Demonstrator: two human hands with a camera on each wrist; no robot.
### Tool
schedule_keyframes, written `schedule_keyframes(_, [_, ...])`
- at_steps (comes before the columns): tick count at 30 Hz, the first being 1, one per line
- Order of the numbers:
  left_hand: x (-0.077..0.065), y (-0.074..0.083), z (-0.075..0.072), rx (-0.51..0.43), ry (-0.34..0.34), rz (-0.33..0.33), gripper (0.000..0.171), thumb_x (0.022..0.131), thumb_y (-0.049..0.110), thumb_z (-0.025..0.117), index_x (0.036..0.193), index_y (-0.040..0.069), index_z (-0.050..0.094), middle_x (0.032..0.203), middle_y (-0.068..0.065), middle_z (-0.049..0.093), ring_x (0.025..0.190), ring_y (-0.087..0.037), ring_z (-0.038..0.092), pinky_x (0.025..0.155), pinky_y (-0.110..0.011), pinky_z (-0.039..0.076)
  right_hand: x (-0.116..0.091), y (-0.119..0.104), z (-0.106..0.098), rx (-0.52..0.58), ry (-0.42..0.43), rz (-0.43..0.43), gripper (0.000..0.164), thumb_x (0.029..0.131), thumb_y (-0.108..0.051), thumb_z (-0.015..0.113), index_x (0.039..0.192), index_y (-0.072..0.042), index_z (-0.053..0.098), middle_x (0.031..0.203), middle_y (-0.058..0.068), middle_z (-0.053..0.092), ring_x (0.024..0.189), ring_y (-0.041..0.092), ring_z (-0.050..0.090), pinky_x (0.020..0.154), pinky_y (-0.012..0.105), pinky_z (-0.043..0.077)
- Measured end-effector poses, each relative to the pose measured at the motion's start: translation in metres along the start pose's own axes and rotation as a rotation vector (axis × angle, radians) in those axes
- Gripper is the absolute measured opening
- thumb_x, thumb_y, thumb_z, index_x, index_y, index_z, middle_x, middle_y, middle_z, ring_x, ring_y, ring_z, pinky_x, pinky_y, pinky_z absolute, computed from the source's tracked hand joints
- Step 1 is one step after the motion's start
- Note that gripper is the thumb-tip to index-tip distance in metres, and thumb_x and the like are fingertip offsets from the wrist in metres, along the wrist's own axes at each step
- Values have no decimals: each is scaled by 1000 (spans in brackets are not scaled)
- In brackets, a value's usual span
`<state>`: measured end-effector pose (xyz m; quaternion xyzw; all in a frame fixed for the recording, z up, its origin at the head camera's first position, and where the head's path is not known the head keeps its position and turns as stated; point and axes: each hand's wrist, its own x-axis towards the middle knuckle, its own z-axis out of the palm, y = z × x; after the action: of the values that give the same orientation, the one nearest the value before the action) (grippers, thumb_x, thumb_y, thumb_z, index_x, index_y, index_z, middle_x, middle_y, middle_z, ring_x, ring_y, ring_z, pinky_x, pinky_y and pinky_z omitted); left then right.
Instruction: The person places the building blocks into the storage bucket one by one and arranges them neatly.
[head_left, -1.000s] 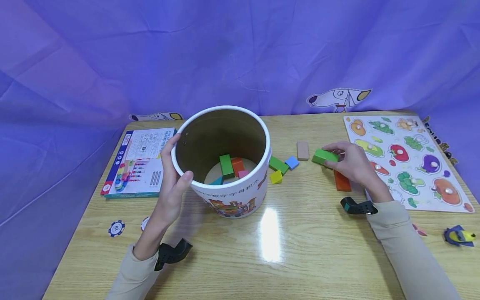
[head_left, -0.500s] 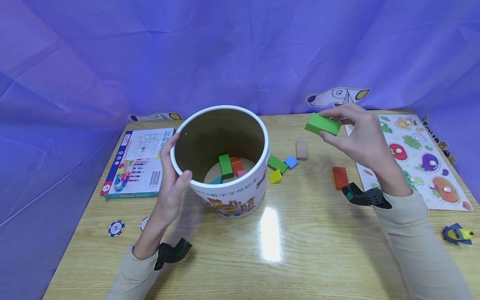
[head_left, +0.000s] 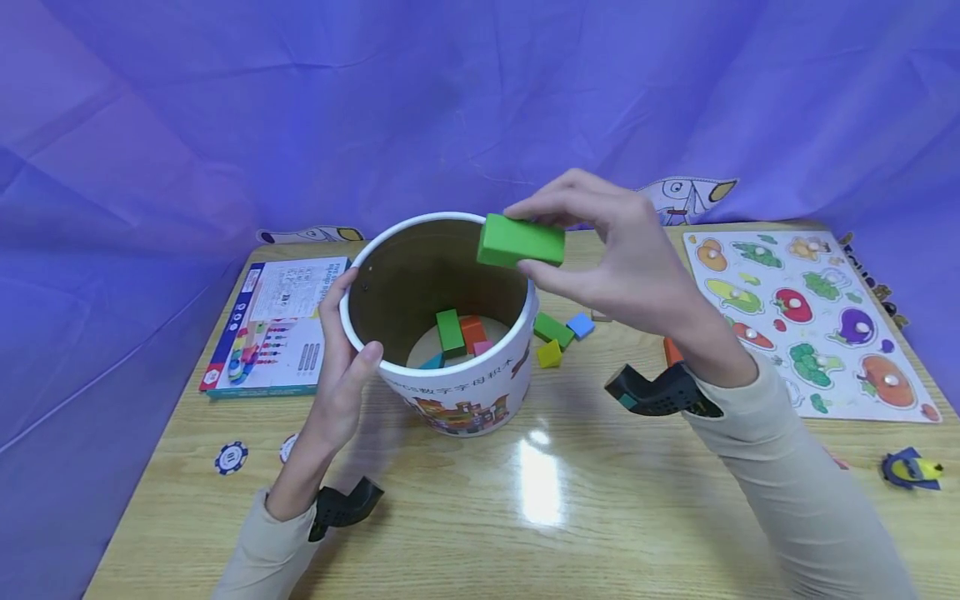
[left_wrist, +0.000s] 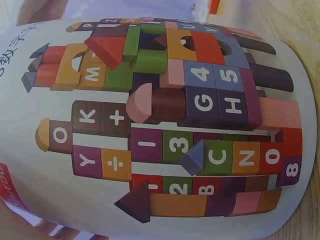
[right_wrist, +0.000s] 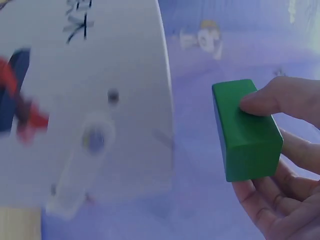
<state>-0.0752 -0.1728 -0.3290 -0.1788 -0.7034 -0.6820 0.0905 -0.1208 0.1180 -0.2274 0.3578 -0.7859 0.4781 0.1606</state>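
A white bucket [head_left: 480, 387] printed with colourful blocks stands at the middle of the table. My left hand [head_left: 341, 375] grips its left rim, thumb outside on the near side and fingers round the far side. Inside lie a green block [head_left: 451, 332], a red block [head_left: 473, 331], a pink block [head_left: 482, 347] and a teal one [head_left: 432, 362]. Above the bucket's right rim, my right hand [head_left: 611, 250] pinches a rectangular green block [head_left: 521, 242] between thumb and fingers. In the right wrist view that green block [right_wrist: 247, 130] is held clear of the bucket wall [right_wrist: 125, 150].
Right of the bucket lie a green block [head_left: 553, 330], a yellow block [head_left: 549, 354] and a blue block [head_left: 580, 325]. A red block [head_left: 672, 352] is partly hidden by my right arm. A vegetable puzzle board [head_left: 817, 333] lies right, a boxed set [head_left: 273, 333] left.
My right hand has lifted the green block from the table beside the red block and carried it left to the bucket's rim. The left hand keeps its grip on the bucket.
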Motion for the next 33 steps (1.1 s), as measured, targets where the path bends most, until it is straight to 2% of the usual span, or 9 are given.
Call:
schedule_keyframes(4, [0,-1,-1,-4,1,3,73,91,29,53,153,25,14,157,-4,21,143,-32,25,112,-65,28,8,-3,17,62,-41,-15,39,75,0,79,112,-8,72,104,0,65,96,8,59,88,26,51])
schedule_keyframes(10, [1,0,-2,-4,2,-9,71,91,28,51,152,26,15,157,-3,22,143,-32,26,113,-60,31,14,-3,37,71,-104,-5,37,76,-7,79,112,-10,72,105,0,66,97,9,57,89,28,46])
schedule_keyframes(16, [1,0,-2,-5,-2,-12,71,91,28,51,152,26,15,157,-3,22,142,-32,27,112,-58,34,14,2,45,71,-138,-14,36,77,-10,79,113,-11,72,107,-1,65,96,8,57,87,27,47])
schedule_keyframes(23, [0,-1,-2,-13,-9,-7,72,92,30,52,153,26,15,157,-4,21,142,-34,27,110,-46,39,12,5,50,63,-142,-13,35,78,-10,79,112,-11,72,107,-2,66,99,7,58,88,27,48])
schedule_keyframes(26, [0,-1,-1,-13,-13,-6,72,92,30,52,153,26,14,157,-4,20,142,-35,27,110,-48,39,11,6,50,60,-150,-5,34,78,-10,78,111,-11,72,107,-1,67,99,7,58,88,28,49])
schedule_keyframes(33, [0,-1,-1,-5,-7,-4,73,91,30,53,153,27,14,157,-4,20,142,-34,25,111,-64,31,7,9,46,79,-193,-15,30,81,-5,75,110,-10,73,108,-1,68,94,10,61,84,27,51])
